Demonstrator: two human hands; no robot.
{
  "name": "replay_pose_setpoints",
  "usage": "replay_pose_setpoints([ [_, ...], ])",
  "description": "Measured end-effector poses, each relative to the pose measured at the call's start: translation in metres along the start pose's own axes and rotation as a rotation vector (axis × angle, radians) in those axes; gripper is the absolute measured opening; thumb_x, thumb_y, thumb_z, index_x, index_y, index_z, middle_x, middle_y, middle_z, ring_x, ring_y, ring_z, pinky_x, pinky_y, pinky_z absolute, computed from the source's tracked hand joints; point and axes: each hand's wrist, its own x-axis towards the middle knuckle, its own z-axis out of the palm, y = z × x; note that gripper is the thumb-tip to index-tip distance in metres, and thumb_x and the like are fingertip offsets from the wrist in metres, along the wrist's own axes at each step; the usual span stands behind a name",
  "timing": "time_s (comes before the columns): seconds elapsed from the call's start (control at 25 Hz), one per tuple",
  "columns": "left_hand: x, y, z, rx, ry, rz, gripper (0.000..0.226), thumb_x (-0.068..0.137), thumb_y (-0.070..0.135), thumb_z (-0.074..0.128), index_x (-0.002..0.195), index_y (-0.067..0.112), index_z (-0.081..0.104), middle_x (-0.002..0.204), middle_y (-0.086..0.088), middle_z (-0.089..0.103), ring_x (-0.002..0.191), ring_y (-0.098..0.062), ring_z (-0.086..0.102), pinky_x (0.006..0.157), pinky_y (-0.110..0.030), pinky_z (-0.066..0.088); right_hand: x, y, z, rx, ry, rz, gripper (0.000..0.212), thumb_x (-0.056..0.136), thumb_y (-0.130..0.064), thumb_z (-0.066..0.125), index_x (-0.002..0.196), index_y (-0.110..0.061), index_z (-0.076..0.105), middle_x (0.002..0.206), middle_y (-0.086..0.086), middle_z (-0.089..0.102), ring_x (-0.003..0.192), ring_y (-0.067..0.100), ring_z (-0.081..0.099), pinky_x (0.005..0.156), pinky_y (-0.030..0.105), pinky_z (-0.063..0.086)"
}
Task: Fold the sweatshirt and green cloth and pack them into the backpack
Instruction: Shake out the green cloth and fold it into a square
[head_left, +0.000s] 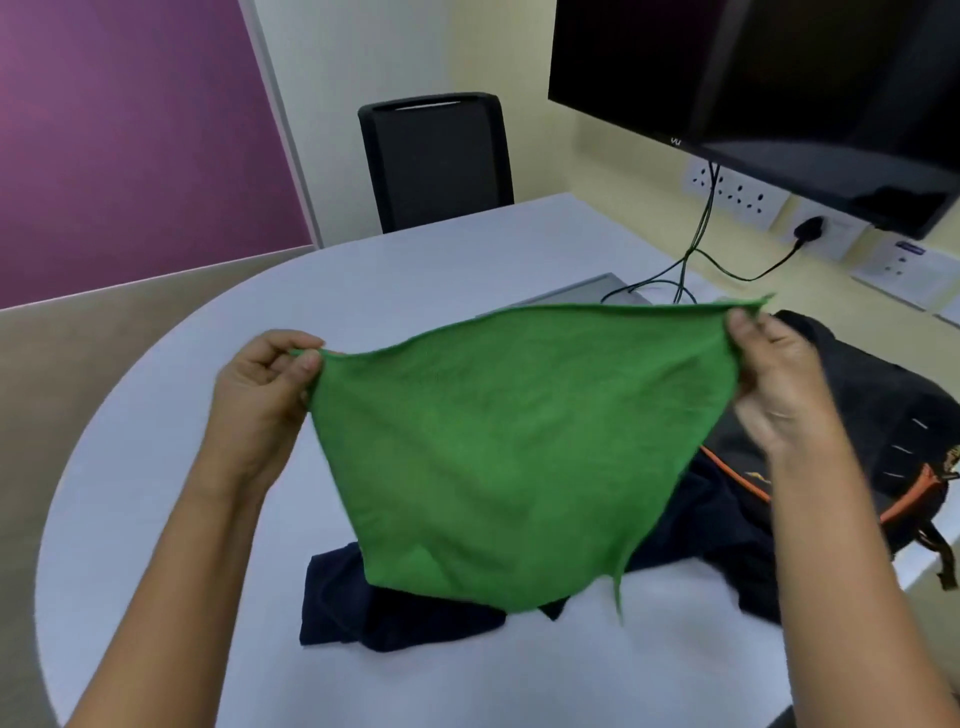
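The green cloth (498, 447) hangs spread out in the air above the table. My left hand (265, 389) pinches its upper left corner and my right hand (779, 384) pinches its upper right corner, so the top edge is stretched between them. Under the cloth, the dark navy sweatshirt (395, 613) lies crumpled on the table, partly hidden. A black backpack (883, 415) with orange trim lies at the right edge of the table, behind my right hand.
The white table (171, 519) has a rounded left end. A black chair (436, 161) stands at its far side. A dark monitor (769, 78) hangs on the wall at upper right, with wall sockets (737, 197) and cables (696, 249) running down to the table.
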Motion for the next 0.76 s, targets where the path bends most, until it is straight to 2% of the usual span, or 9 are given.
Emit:
replay_pose_setpoints([
  [0.08,0.004,0.016,-0.006,-0.152,-0.063,0.103,0.009,0.065,0.028,0.071,0.073,0.027,0.071,0.068,0.009,0.072,0.059,0.001,0.065,0.059,-0.015,0.053,0.003,-0.027,-0.006,0.098,-0.001,-0.092,0.015,0.063,-0.033,0.070,0.071,-0.020,0.072,0.072,-0.008,0.072,0.068,0.005,0.066,0.070,0.022,0.056],
  [0.12,0.011,0.014,-0.008,-0.134,-0.038,0.102,0.007,0.066,0.026,0.070,0.073,0.027,0.071,0.067,0.010,0.072,0.059,0.001,0.064,0.059,-0.015,0.053,0.008,-0.030,-0.007,0.086,0.017,-0.113,0.014,0.068,-0.033,0.068,0.072,-0.020,0.072,0.072,-0.008,0.072,0.068,0.004,0.065,0.070,0.022,0.055],
  [0.16,0.019,0.005,-0.008,-0.051,0.014,0.051,0.005,0.070,0.021,0.068,0.072,0.026,0.070,0.065,0.010,0.070,0.057,0.001,0.063,0.058,-0.014,0.052,0.015,-0.024,-0.007,-0.016,0.061,-0.102,0.016,0.073,-0.032,0.066,0.078,-0.018,0.071,0.075,-0.007,0.073,0.068,0.005,0.064,0.070,0.022,0.055],
  [0.28,0.038,-0.047,-0.016,0.426,0.138,-0.174,0.020,0.084,0.001,0.062,0.076,0.019,0.064,0.065,0.008,0.067,0.070,-0.013,0.062,0.065,-0.022,0.051,0.047,0.030,-0.002,-0.719,0.140,-0.069,0.026,0.089,-0.023,0.061,0.102,-0.002,0.069,0.099,0.016,0.071,0.079,0.016,0.059,0.076,0.026,0.044],
  [0.36,0.040,-0.075,-0.022,0.475,0.215,-0.287,0.014,0.085,0.001,0.061,0.080,0.014,0.063,0.074,-0.002,0.064,0.082,-0.024,0.059,0.069,-0.026,0.050,0.057,0.061,-0.001,-0.876,0.148,-0.094,0.025,0.091,-0.019,0.058,0.103,0.001,0.068,0.102,0.021,0.069,0.084,0.018,0.056,0.076,0.029,0.041],
  [0.44,0.038,-0.086,-0.025,0.455,0.297,-0.307,0.006,0.086,0.005,0.062,0.086,0.010,0.063,0.075,-0.007,0.062,0.081,-0.024,0.057,0.072,-0.031,0.052,0.057,0.074,-0.004,-0.823,0.206,-0.108,0.024,0.091,-0.019,0.059,0.102,0.000,0.069,0.100,0.019,0.069,0.084,0.019,0.057,0.078,0.032,0.044],
  [0.52,0.032,-0.087,-0.020,0.445,0.334,-0.293,0.005,0.086,0.008,0.063,0.085,0.013,0.064,0.074,-0.008,0.061,0.076,-0.021,0.057,0.078,-0.038,0.052,0.046,0.078,-0.002,-0.776,0.275,-0.125,0.023,0.088,-0.017,0.063,0.103,-0.001,0.069,0.098,0.015,0.069,0.084,0.018,0.057,0.078,0.029,0.044],
  [0.64,0.017,-0.086,-0.007,0.376,0.339,-0.295,0.013,0.087,0.007,0.061,0.080,0.018,0.062,0.075,-0.006,0.062,0.071,-0.016,0.057,0.074,-0.034,0.051,0.020,0.087,0.009,-0.664,0.331,-0.094,0.026,0.085,-0.016,0.067,0.105,0.000,0.068,0.089,0.010,0.065,0.080,0.015,0.055,0.075,0.024,0.041],
  [0.76,-0.001,-0.090,0.007,0.326,0.374,-0.328,0.015,0.088,0.006,0.060,0.080,0.019,0.061,0.075,-0.004,0.062,0.069,-0.015,0.056,0.070,-0.031,0.049,-0.011,0.104,0.019,-0.558,0.297,-0.028,0.025,0.084,-0.013,0.067,0.106,0.000,0.066,0.073,0.002,0.059,0.068,0.012,0.051,0.065,0.019,0.044],
])
